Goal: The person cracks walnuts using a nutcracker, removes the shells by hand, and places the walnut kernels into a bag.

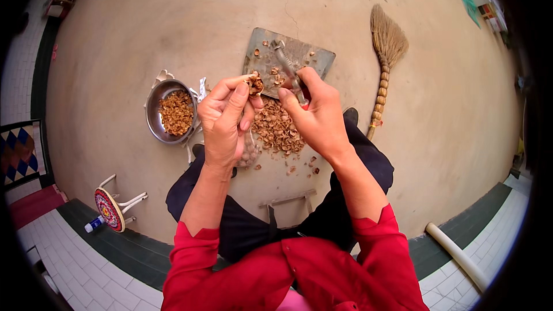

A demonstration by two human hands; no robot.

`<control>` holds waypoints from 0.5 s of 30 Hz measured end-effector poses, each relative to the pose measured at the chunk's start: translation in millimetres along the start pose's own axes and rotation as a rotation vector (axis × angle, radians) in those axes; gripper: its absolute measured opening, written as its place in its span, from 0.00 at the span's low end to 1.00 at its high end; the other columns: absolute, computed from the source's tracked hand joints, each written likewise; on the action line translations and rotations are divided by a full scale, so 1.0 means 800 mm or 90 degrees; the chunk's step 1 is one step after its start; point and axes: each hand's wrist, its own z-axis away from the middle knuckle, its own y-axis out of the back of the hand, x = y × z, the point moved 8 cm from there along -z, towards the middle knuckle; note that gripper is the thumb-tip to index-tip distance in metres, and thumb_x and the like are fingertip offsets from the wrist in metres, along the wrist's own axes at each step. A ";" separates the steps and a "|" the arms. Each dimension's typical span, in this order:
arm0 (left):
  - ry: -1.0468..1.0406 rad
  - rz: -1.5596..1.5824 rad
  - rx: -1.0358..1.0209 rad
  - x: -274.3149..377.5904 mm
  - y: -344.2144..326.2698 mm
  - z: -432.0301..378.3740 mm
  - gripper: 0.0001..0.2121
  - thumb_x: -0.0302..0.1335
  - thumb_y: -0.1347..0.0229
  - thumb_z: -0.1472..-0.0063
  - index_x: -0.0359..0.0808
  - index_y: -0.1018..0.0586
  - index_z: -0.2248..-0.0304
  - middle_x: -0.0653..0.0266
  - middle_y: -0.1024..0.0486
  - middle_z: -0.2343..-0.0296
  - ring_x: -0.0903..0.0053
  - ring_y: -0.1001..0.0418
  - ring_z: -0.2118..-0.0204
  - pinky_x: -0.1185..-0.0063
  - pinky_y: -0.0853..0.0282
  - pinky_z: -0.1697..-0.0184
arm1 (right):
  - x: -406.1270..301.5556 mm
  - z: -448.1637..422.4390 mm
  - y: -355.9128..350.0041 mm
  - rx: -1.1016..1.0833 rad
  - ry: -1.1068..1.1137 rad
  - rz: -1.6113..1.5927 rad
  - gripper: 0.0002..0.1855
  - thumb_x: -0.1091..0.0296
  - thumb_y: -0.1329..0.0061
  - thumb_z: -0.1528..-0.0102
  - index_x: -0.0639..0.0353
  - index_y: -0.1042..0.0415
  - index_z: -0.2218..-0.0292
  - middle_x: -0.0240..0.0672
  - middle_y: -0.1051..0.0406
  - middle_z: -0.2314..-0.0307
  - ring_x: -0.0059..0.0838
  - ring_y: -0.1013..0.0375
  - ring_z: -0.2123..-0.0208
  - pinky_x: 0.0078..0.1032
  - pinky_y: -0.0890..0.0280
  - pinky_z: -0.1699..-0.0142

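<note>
My left hand (222, 119) pinches a cracked walnut (255, 84) between thumb and fingers, its broken shell and kernel facing up. In my right hand (322, 110) is a metal hand tool (285, 61) with red on its grip; its exact kind cannot be told. The tool's far end passes over a worn, dark flat board (317, 54) strewn with shell bits. A heap of walnut shells (276, 131) lies below the board, partly covered by my hands. Left of my left hand, a metal bowl (150, 123) holds walnut kernels (176, 112). Beneath that hand shows a clear bag of whole nuts (248, 153).
A straw broom (381, 77) lies on the concrete floor to the right. At the lower left, a small stool (110, 209) with a patterned round seat is tipped on its side. A pale pipe (456, 255) leans at the lower right. Scattered shell pieces (313, 166) lie between my feet.
</note>
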 end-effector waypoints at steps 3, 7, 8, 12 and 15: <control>0.015 0.001 -0.008 -0.007 -0.004 -0.001 0.09 0.26 0.48 0.35 0.28 0.23 0.60 0.63 0.26 0.77 0.91 0.41 0.85 0.91 0.48 0.82 | 0.000 0.000 -0.005 -0.054 -0.054 -0.230 0.13 0.69 0.43 0.49 0.64 0.30 0.64 0.28 0.29 0.74 0.16 0.36 0.73 0.19 0.38 0.67; 0.037 0.033 -0.024 -0.015 -0.009 0.001 0.08 0.25 0.47 0.36 0.29 0.23 0.61 0.69 0.28 0.79 0.91 0.41 0.85 0.90 0.50 0.83 | -0.012 0.000 -0.008 -0.069 -0.035 -0.276 0.16 0.70 0.40 0.51 0.64 0.30 0.62 0.26 0.32 0.73 0.14 0.36 0.71 0.16 0.39 0.65; 0.041 0.033 -0.021 -0.016 -0.009 0.001 0.08 0.25 0.47 0.36 0.29 0.24 0.61 0.70 0.28 0.79 0.91 0.41 0.85 0.90 0.50 0.83 | -0.010 -0.001 -0.008 -0.074 -0.038 -0.264 0.17 0.70 0.40 0.52 0.64 0.30 0.61 0.26 0.32 0.73 0.14 0.36 0.71 0.16 0.39 0.65; 0.070 0.068 0.001 -0.021 -0.010 0.000 0.07 0.26 0.46 0.36 0.30 0.24 0.63 0.72 0.30 0.80 0.91 0.42 0.86 0.89 0.50 0.83 | -0.013 0.001 -0.009 -0.084 -0.024 -0.222 0.18 0.71 0.39 0.53 0.65 0.30 0.61 0.26 0.35 0.75 0.14 0.37 0.71 0.16 0.39 0.65; 0.066 0.097 -0.027 -0.027 -0.009 0.000 0.07 0.25 0.47 0.36 0.29 0.26 0.62 0.64 0.24 0.75 0.91 0.40 0.86 0.91 0.47 0.84 | -0.017 0.004 -0.008 -0.065 0.017 -0.181 0.17 0.72 0.40 0.53 0.65 0.30 0.61 0.26 0.35 0.75 0.15 0.37 0.72 0.17 0.39 0.66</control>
